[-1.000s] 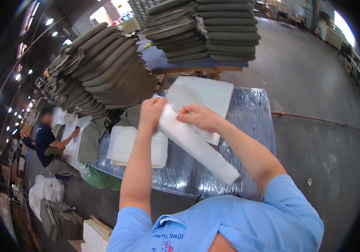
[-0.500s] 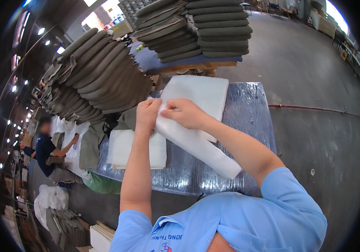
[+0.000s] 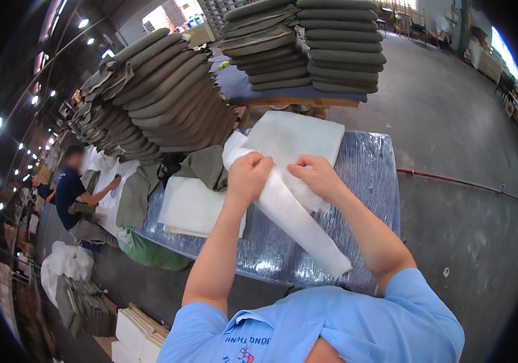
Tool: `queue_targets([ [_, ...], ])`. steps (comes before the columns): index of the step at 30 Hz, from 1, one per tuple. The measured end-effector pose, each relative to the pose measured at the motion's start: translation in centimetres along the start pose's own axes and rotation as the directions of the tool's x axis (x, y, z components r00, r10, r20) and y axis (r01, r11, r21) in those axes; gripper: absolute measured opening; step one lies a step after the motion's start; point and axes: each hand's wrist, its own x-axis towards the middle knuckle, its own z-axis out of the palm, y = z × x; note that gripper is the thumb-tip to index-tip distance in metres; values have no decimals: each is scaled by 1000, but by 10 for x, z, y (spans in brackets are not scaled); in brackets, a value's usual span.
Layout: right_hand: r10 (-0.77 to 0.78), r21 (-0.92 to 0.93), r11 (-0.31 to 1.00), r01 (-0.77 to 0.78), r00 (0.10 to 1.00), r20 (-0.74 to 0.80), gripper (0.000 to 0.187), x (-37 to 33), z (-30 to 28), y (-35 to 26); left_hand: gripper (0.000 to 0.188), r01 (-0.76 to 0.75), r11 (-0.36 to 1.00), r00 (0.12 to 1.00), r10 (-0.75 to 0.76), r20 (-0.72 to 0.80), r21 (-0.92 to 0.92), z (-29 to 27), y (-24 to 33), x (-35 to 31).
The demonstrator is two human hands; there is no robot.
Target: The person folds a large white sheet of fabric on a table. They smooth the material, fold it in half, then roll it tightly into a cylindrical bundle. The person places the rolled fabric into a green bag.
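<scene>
A long white strip of fluffy wadding point(image 3: 301, 233) lies folded slantwise over the plastic-wrapped table, its near end toward my body. My left hand point(image 3: 250, 176) is closed on the strip near its far part. A short way to the right, my right hand point(image 3: 318, 176) is pinched on a ragged flap of the same wadding, which spreads between the two hands. Behind them rests a square white pad point(image 3: 307, 134). Left of my left forearm lies a pile of white pads point(image 3: 195, 207), with a grey-green fabric piece point(image 3: 206, 166) overlapping its far edge.
Shiny plastic film covers the table point(image 3: 371, 181). Tall stacks of grey-green cushions point(image 3: 174, 97) rise at the far left, and more cushions point(image 3: 344, 48) stand on a blue-topped platform. A co-worker point(image 3: 76, 196) stands at the left. A red pipe point(image 3: 452, 179) runs along the floor at right.
My hands have moved apart and nearer to me, drawing the wadding open between them. A ragged flap now shows beside my right hand. The whole view has shifted slightly.
</scene>
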Motion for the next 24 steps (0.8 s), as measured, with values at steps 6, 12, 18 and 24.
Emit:
queue_targets([
  [6, -117, 151, 981, 122, 992, -44, 28, -67, 41, 15, 23, -192, 974, 980, 198, -33, 120, 18, 11, -88],
  [12, -129, -51, 990, 132, 990, 58, 29, -135, 37, 73, 65, -307, 946, 952, 306, 23, 105, 42, 27, -176],
  [18, 86, 218, 974, -63, 991, -99, 28, -135, 26, 104, 73, -340, 912, 924, 279, 261, 228, 88, 32, -239],
  [24, -41, 71, 997, 40, 999, 10, 33, -123, 13, 109, 75, -323, 921, 923, 255, 288, 218, 106, 45, -237],
])
